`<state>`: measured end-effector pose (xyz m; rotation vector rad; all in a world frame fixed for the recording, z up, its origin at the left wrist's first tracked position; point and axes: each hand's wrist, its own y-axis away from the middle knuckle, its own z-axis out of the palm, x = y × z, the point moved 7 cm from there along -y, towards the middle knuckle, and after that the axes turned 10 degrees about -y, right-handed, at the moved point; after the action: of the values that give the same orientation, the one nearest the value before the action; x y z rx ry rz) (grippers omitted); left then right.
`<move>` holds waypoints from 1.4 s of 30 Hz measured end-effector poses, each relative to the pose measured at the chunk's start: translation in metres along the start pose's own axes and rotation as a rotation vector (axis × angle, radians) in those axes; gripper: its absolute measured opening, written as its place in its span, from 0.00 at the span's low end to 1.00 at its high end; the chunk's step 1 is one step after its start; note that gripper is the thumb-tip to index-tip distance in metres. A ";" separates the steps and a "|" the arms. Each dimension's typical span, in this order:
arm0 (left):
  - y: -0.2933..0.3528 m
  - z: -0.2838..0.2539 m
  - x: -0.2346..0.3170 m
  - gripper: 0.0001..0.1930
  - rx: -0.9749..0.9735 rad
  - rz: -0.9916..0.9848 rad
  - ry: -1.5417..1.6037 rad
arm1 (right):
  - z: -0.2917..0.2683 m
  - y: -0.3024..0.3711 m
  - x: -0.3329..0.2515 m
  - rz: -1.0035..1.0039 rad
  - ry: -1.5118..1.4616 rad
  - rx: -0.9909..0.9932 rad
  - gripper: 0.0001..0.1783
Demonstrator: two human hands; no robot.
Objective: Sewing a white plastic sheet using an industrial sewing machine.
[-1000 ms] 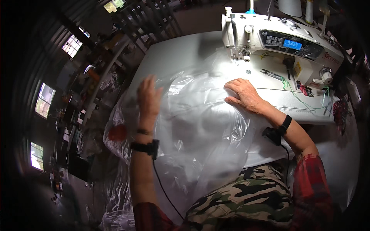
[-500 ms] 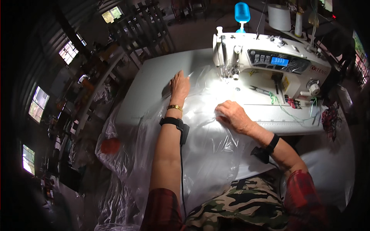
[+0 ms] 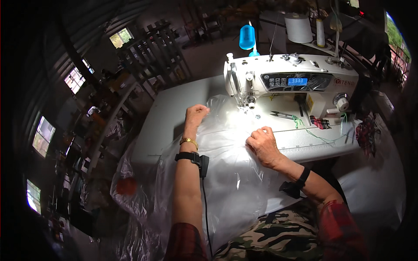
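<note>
A wide sheet of clear plastic (image 3: 226, 187) spreads over the front of the sewing table and down across my lap, its upper edge reaching the lit needle area of a white sewing machine (image 3: 244, 82). To the left of the needle, my left hand (image 3: 196, 118) is closed, thumb and fingers pinching the sheet's far edge. My right hand (image 3: 264, 145) is curled on the plastic in front of the needle and a little to its right, gripping a fold. Its fingertips are partly hidden. Glare hides where the sheet meets the presser foot.
Tweezers (image 3: 283, 115), green thread (image 3: 300, 122) and a plaid scrap (image 3: 321, 123) lie right of the needle. More plaid cloth (image 3: 365, 135) hangs at the table's right end. A blue spool (image 3: 247, 37) and white thread cone (image 3: 298, 28) stand behind the machine.
My left hand has gone from spread over the table to a pinch on the sheet's edge, nearer the needle. My right hand stays on the plastic. The view has shifted, moving the machine left and down.
</note>
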<state>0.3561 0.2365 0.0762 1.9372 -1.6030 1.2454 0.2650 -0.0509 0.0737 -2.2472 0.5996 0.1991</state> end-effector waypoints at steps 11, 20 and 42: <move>0.026 0.021 0.012 0.09 0.096 0.129 -0.103 | -0.045 0.046 -0.015 -0.110 0.234 -0.058 0.02; 0.033 0.036 0.009 0.11 0.105 0.039 -0.284 | -0.042 0.053 0.010 -0.043 0.002 -0.026 0.06; 0.083 -0.010 0.093 0.06 -0.184 0.117 0.072 | -0.105 0.071 -0.013 -0.070 -0.327 0.068 0.17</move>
<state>0.2748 0.1606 0.1324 1.6908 -1.7494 1.1515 0.2147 -0.1646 0.1024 -2.1051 0.3465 0.4923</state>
